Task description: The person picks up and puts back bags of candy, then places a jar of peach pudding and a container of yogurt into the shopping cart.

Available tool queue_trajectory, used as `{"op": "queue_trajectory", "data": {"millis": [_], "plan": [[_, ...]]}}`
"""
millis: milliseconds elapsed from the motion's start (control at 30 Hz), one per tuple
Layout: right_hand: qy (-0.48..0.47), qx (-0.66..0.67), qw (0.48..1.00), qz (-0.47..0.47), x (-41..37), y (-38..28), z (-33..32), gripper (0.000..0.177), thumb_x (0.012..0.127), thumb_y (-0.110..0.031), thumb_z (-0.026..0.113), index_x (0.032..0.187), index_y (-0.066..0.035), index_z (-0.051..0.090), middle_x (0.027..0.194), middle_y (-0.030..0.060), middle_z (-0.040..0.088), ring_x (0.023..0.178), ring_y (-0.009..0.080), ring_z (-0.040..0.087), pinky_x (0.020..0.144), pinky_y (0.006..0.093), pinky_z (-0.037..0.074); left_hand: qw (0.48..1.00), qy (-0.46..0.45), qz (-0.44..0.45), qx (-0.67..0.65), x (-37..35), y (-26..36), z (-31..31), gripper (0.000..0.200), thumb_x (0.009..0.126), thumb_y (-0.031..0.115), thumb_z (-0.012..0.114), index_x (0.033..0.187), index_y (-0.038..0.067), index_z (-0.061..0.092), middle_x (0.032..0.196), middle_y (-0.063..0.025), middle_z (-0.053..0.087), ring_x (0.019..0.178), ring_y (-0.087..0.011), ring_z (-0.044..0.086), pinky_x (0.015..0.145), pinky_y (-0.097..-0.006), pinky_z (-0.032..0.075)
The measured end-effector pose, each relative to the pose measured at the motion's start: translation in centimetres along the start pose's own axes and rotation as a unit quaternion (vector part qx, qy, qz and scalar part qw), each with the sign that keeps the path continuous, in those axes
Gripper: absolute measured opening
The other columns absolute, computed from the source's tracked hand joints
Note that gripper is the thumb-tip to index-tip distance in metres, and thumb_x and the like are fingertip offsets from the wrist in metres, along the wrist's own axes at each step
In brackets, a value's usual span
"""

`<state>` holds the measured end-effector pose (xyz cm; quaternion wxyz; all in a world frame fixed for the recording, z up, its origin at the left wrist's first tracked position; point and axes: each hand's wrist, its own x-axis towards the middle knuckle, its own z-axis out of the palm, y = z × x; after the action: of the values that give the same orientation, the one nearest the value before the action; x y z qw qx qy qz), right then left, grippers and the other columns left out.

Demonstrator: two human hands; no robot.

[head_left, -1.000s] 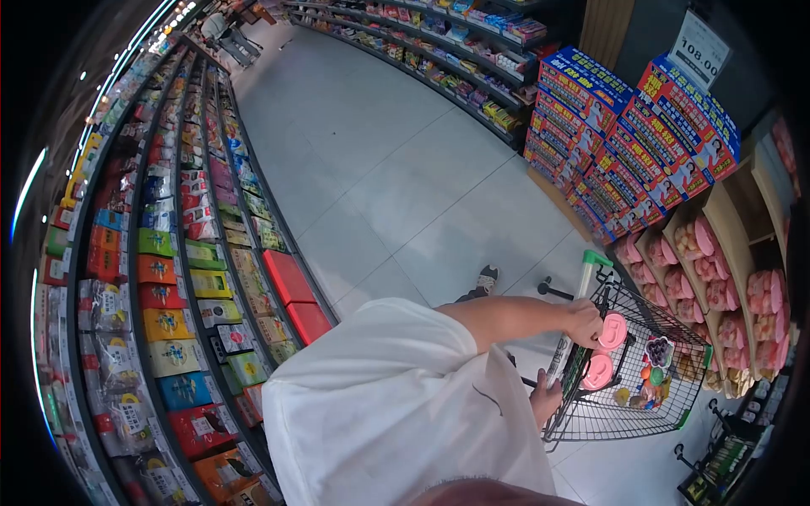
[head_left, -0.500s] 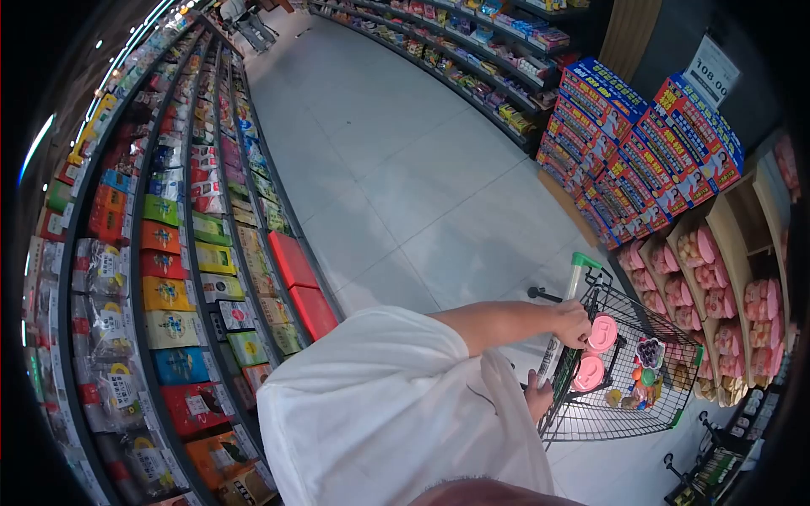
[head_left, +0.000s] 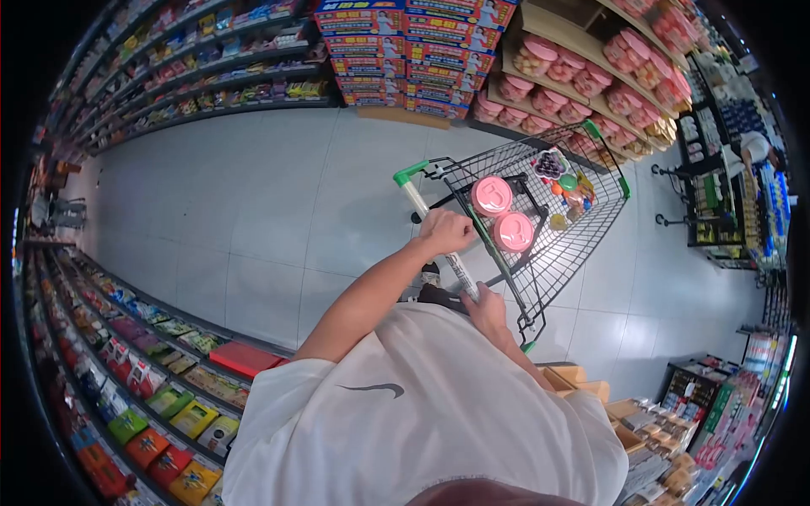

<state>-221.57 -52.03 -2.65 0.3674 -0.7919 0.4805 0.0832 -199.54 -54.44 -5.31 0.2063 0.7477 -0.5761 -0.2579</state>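
My left hand (head_left: 447, 231) is closed around the handle bar (head_left: 460, 277) of a wire shopping cart (head_left: 567, 271) with green corner pieces. Lower on the same bar, my right hand (head_left: 487, 307) is wrapped round it near its end. Two pink round lids, one on the upper tub (head_left: 492, 196) and one on the lower tub (head_left: 513, 231), show inside the cart close to the handle. Farther in lie a pack of dark round pieces (head_left: 551, 164), perhaps fruit, and several small colourful items (head_left: 574, 196) that I cannot make out.
Stacked blue-and-red boxes (head_left: 409, 55) stand ahead, beside shelves of pink-lidded jars (head_left: 582, 72). A snack shelf (head_left: 160, 384) runs along the left. At the far right are a person (head_left: 755, 149) and another cart (head_left: 696, 164). Wooden bins (head_left: 578, 381) stand at my lower right.
The view has swung to the right, so boxes and jar shelves now lie ahead and the right side of the shop shows. Both hands stay on the cart's handle.
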Motion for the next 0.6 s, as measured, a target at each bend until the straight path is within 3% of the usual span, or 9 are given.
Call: {"op": "queue_trajectory", "data": {"millis": [133,167,267,600], "plan": [[0.015,-0.001,1.000,-0.013,-0.4,0.5,0.4,0.035,0.087,-0.039,0.066,0.092,-0.004,0.062,0.076,0.0245,0.067,0.077,0.0464,0.065,0.072,0.0536,0.051,1.000,-0.009,-0.007,0.014,-0.3,0.0,0.1,0.021,0.081,0.035,0.065,0.079,0.017,0.075,0.076,-0.0096,0.072,0.078,-0.0288,0.070,0.072,-0.0422,0.053],[0.010,-0.001,1.000,-0.024,-0.3,0.7,0.0,0.035,0.086,-0.036,0.068,0.101,-0.004,0.065,0.078,0.0249,0.067,0.076,0.0458,0.065,0.070,0.0516,0.051,1.000,-0.016,-0.015,0.014,-0.1,0.2,0.1,0.020,0.081,0.034,0.065,0.079,0.017,0.075,0.076,-0.0094,0.072,0.079,-0.0288,0.070,0.072,-0.0423,0.053],[0.006,0.011,0.999,-0.030,-0.8,0.5,0.2,0.033,0.086,-0.035,0.069,0.100,-0.005,0.065,0.077,0.0235,0.067,0.076,0.0445,0.065,0.070,0.0511,0.052,0.998,-0.029,-0.042,0.022,-0.5,0.0,-0.2,0.020,0.081,0.034,0.065,0.078,0.018,0.075,0.076,-0.0089,0.072,0.079,-0.0288,0.070,0.073,-0.0426,0.053],[0.027,-0.039,0.998,-0.030,-3.5,2.1,-1.5,0.026,0.082,-0.032,0.070,0.089,-0.008,0.066,0.072,0.0204,0.067,0.070,0.0419,0.066,0.068,0.0507,0.054,0.994,-0.088,-0.027,0.057,-3.1,2.0,1.2,0.025,0.084,0.039,0.067,0.080,0.015,0.074,0.076,-0.0107,0.072,0.076,-0.0309,0.070,0.071,-0.0455,0.053]]}}
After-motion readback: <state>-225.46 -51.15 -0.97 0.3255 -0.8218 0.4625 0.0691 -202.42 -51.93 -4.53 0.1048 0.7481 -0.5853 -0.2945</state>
